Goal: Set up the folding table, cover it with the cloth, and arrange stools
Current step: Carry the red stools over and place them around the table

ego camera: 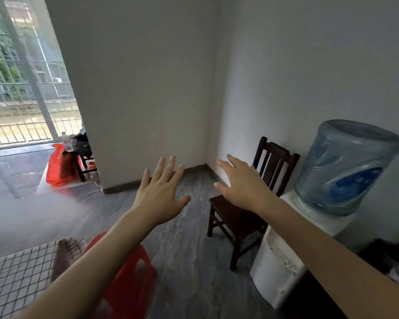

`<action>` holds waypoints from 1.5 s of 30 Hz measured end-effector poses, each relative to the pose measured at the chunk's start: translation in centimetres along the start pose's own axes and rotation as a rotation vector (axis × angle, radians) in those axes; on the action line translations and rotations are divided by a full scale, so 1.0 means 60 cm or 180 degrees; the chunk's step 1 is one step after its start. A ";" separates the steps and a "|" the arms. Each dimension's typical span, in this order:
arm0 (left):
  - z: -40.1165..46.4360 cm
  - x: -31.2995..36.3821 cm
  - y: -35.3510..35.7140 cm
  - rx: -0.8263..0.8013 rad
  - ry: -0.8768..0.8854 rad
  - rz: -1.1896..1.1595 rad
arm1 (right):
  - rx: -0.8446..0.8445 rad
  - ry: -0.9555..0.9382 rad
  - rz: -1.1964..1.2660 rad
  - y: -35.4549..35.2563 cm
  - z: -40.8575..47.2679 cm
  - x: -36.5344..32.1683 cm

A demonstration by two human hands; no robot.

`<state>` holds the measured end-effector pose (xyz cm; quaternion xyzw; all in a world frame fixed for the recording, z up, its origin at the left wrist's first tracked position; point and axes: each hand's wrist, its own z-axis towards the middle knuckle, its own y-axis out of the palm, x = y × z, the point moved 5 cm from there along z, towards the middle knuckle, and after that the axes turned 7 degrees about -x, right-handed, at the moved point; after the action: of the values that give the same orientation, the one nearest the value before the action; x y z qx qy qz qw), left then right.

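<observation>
Grey floor (189, 261) fills the room, running to a corner of pale walls (148, 88), with a big barred window (21, 88) at far left. At lower left, the worktop (16, 279) is up, and a checked cloth (32, 268) lies over it, its edge drooping at the near corner. Right beside that corner stands a red stool (129, 279), partly hidden under the left forearm. Over on the right, a white dispenser (279, 270) carries a blue bottle (348, 166) on top, against the wall. Just left of it sits a dark wooden chair (235, 217), back to the wall. Far back by the window, a red bag (58, 169) leans against another dark seat (83, 164) piled with dark stuff, too small to make out. Now the hands: both arms stretched forward in mid-air. Left hand (159, 194) is spread wide, fingers straight, palm down, holding nothing. Right hand (242, 183) is likewise wide, fingers splayed, hovering in front of the chair's back; whether it touches the chair, I cannot tell.
</observation>
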<state>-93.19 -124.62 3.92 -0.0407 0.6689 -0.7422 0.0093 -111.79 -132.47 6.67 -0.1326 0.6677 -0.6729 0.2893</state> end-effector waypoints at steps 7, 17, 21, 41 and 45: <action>0.087 0.106 0.020 -0.0212 0.0072 0.0095 | 0.0170 0.0155 -0.0059 -0.023 0.015 0.130; 0.228 0.117 0.026 -0.0203 -0.0030 0.0166 | 0.0030 0.0108 0.0004 -0.007 0.108 0.192; 0.297 0.092 0.057 -0.0323 -0.0106 0.0157 | 0.0010 0.0008 -0.0011 -0.003 0.178 0.209; 0.668 -0.107 0.133 -0.0759 -0.0467 0.0010 | -0.0559 -0.0447 -0.0104 0.052 0.649 0.246; 0.732 -0.145 0.158 -0.0839 -0.0645 0.0012 | -0.0599 -0.0627 0.0001 0.068 0.733 0.243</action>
<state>-81.73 -168.60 -1.47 -0.1150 0.7562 -0.6401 0.0727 -97.68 -176.63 2.85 -0.2244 0.6963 -0.5910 0.3398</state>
